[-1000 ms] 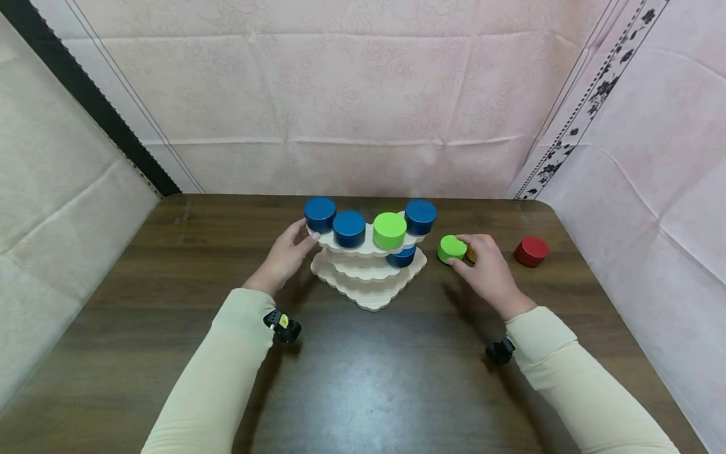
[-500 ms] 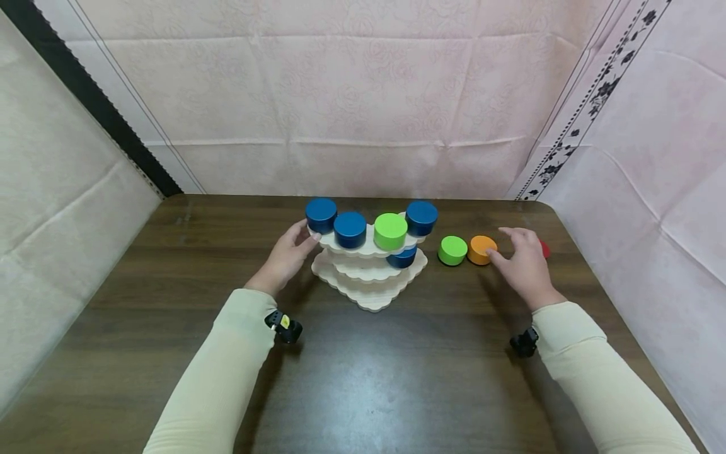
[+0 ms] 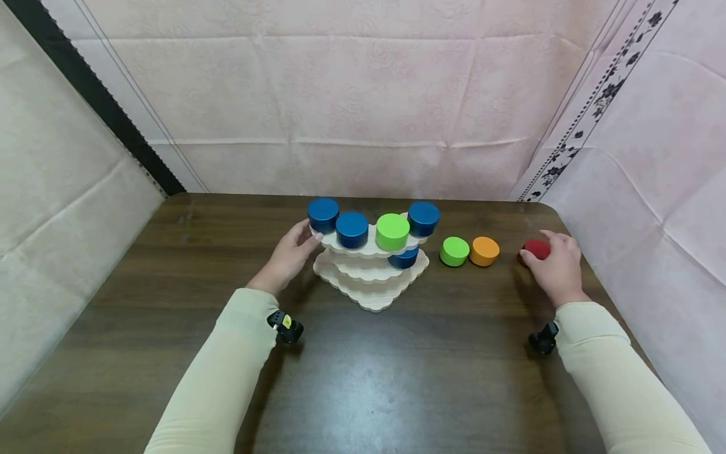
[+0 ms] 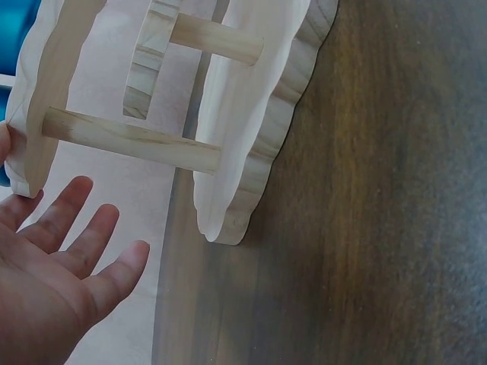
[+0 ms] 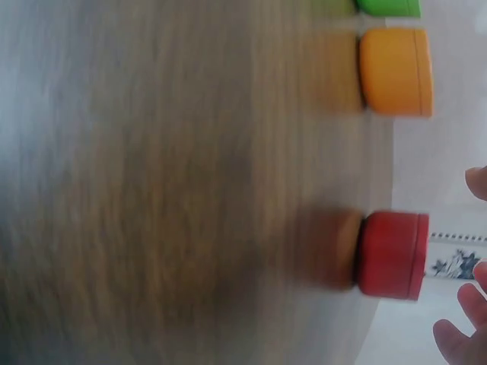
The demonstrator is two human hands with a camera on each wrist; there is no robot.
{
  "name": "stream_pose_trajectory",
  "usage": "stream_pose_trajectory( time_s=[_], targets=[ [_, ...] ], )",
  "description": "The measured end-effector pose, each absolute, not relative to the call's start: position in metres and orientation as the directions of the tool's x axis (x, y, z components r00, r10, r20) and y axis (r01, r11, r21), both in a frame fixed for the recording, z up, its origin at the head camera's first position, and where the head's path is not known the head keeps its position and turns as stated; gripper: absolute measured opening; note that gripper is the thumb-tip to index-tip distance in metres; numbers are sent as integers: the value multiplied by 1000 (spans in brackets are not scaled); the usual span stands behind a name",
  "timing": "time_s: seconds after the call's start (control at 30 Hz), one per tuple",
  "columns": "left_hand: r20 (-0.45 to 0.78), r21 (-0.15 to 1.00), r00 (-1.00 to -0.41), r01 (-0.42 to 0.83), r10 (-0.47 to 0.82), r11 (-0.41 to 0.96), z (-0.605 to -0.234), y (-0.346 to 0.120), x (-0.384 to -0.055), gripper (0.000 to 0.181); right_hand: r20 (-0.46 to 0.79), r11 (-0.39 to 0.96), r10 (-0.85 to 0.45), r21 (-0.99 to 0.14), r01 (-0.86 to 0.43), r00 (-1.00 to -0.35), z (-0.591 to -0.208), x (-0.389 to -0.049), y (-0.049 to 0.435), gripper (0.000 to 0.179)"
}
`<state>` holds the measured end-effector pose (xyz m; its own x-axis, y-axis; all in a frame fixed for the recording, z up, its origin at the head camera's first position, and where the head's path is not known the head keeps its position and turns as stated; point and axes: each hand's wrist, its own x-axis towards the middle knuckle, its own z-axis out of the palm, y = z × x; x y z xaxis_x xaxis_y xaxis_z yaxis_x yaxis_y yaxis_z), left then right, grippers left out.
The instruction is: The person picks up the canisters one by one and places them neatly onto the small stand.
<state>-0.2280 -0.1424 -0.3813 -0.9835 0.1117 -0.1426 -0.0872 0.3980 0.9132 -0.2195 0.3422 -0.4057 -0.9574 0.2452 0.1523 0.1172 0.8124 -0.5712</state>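
Note:
My left hand [image 3: 286,258] pinches the left corner of the top tier of a pale wooden stand [image 3: 371,295] with scalloped shelves. In the left wrist view, thumb and index finger meet the tier's edge while the other fingers spread free beside the wooden posts [image 4: 129,141]. Above a red round lidded canister [image 3: 535,249] hovers my right hand [image 3: 558,271], thumb and fingers parted. The right wrist view has the red canister [image 5: 392,255] standing on the table, with a gap between it and the fingertips. Part of it is hidden by the hand in the head view.
On the top tier stand blue canisters [image 3: 352,230] and a green one [image 3: 392,232]. Another blue canister [image 3: 404,258] sits on the tier below. A second green canister [image 3: 454,251] and an orange one [image 3: 484,251] stand side by side on the wooden table [image 3: 363,378].
My right hand has moved rightward from beside the green and orange canisters to over the red one. The left hand keeps its hold on the stand.

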Motion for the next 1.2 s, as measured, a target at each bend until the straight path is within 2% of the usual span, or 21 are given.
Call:
stream_pose_trajectory(
  time_s=[0.27, 0.47, 0.73, 0.93, 1.2],
  targets=[
    [-148, 912, -982, -90, 115, 401, -379, -141, -227, 67, 103, 805, 251, -574, 149, -962, -413, -223, 355, 74],
    [-149, 911, -982, -90, 117, 403, -380, -141, -226, 67, 25, 782, 277, -587, 211, -960, -417, -228, 359, 85],
    [-159, 903, -981, -98, 114, 418, -381, -141, -227, 68, -76, 750, 303, -596, 287, -950, -422, -232, 364, 90],
    [-163, 900, -981, -102, 110, 423, -380, -141, -227, 68, -147, 750, 307, -571, 334, -940, -424, -234, 368, 92],
    [-162, 900, -981, -102, 108, 424, -378, -142, -226, 68, -167, 755, 315, -553, 353, -934, -427, -236, 368, 88]
  ],
)
